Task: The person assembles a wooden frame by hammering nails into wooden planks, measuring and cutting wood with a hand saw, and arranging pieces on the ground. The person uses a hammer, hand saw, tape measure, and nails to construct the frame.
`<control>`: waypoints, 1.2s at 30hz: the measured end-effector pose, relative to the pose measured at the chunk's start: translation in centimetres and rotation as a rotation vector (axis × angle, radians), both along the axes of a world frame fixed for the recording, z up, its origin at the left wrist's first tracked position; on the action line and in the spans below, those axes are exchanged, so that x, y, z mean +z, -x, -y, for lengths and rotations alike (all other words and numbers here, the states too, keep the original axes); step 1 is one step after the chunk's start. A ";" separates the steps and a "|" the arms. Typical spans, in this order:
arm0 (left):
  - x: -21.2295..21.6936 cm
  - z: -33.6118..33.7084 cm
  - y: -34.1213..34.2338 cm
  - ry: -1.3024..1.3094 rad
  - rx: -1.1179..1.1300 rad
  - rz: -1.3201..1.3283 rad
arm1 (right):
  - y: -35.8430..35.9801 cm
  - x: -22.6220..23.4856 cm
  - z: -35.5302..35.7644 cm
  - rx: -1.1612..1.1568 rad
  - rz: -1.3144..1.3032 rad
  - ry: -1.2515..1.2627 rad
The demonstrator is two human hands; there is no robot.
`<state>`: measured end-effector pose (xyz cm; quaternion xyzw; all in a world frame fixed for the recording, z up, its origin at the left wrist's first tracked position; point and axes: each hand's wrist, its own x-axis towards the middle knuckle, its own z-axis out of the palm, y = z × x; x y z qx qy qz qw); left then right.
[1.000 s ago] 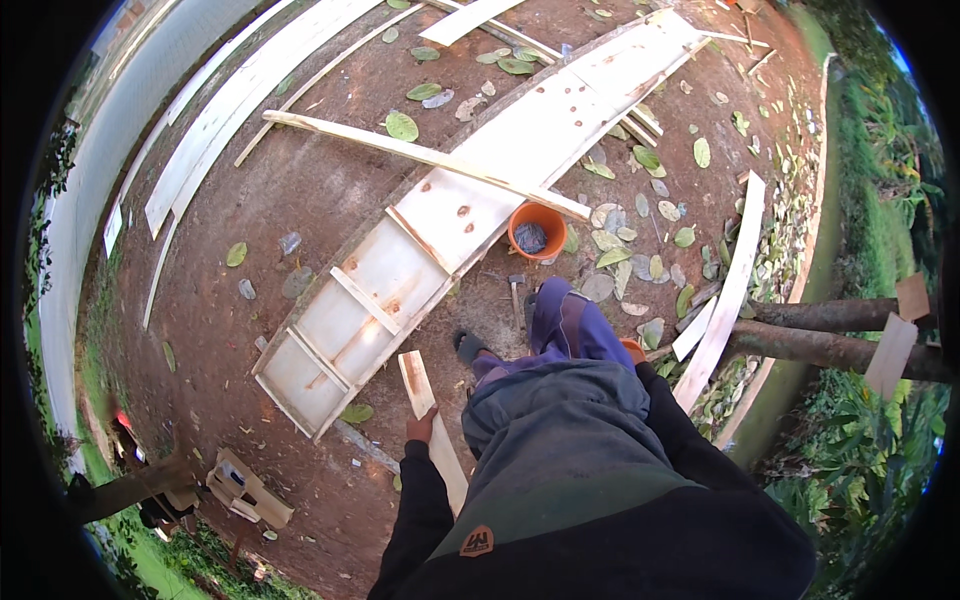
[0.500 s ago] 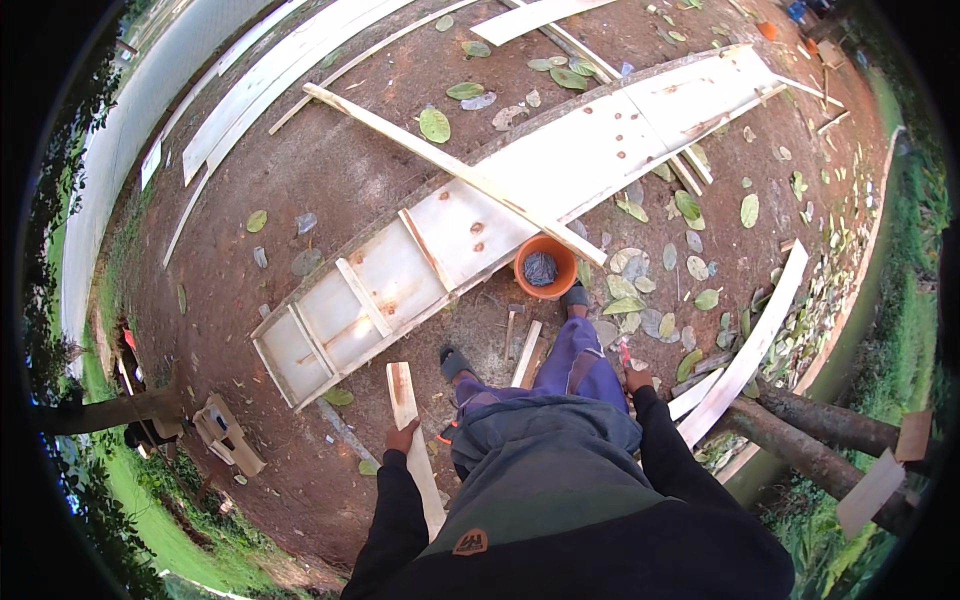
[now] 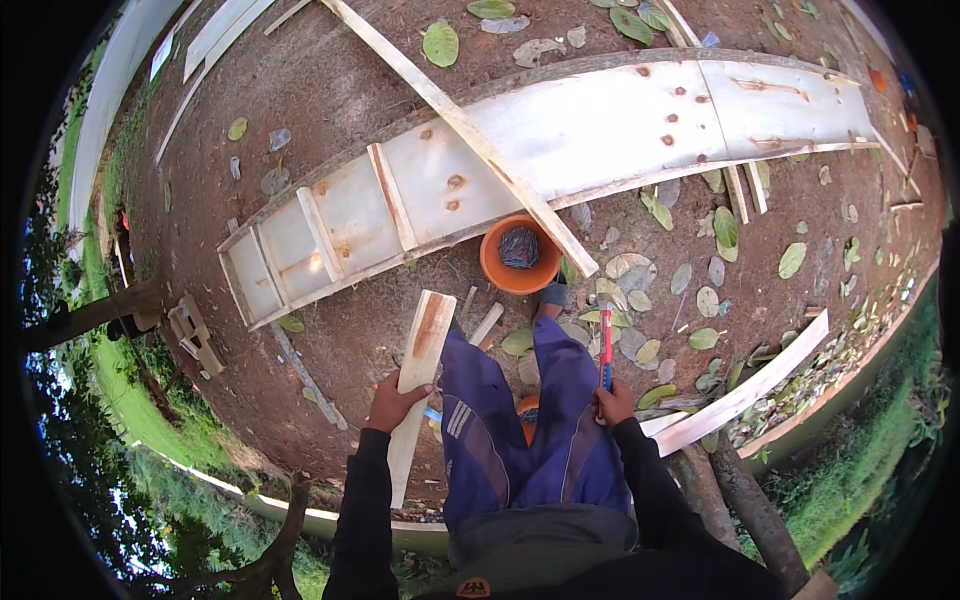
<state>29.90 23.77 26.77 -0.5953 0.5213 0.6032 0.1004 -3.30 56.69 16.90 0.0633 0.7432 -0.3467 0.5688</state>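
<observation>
Brown dirt ground (image 3: 330, 110) spreads across most of the frame. On it, a long whitish panel (image 3: 600, 120) runs from centre left to upper right, with short crosspieces (image 3: 316, 232) over its left part. A long pale strip (image 3: 450, 112) lies slantwise across the panel, from the upper left to the centre. At lower right rests a pale plank (image 3: 750, 400). Smaller is the pale board (image 3: 420, 350) just left of lower centre, its upper end stained brown. An orange bucket (image 3: 490, 265) with dark grey contents stands at the centre, beside the panel's lower edge. Right of lower centre is a slim red-and-blue tool (image 3: 606, 350), upright in the frame, its exact kind unclear. The left hand (image 3: 393, 402) grips the board's left edge, thumb across its face; the right hand (image 3: 615, 403) has its fingers curled round the tool's lower, blue end.
</observation>
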 end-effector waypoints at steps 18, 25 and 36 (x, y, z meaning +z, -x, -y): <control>-38.3 -7.8 18.8 0.184 -1.128 0.000 | 1.6 -4.4 2.7 -0.892 0.376 -0.162; -43.2 -13.0 23.4 0.322 -0.880 0.153 | 1.5 -4.0 3.1 -0.788 0.431 -0.178; -35.4 -8.1 21.8 0.138 -0.713 0.011 | 0.6 -3.6 5.0 -0.699 0.433 -0.109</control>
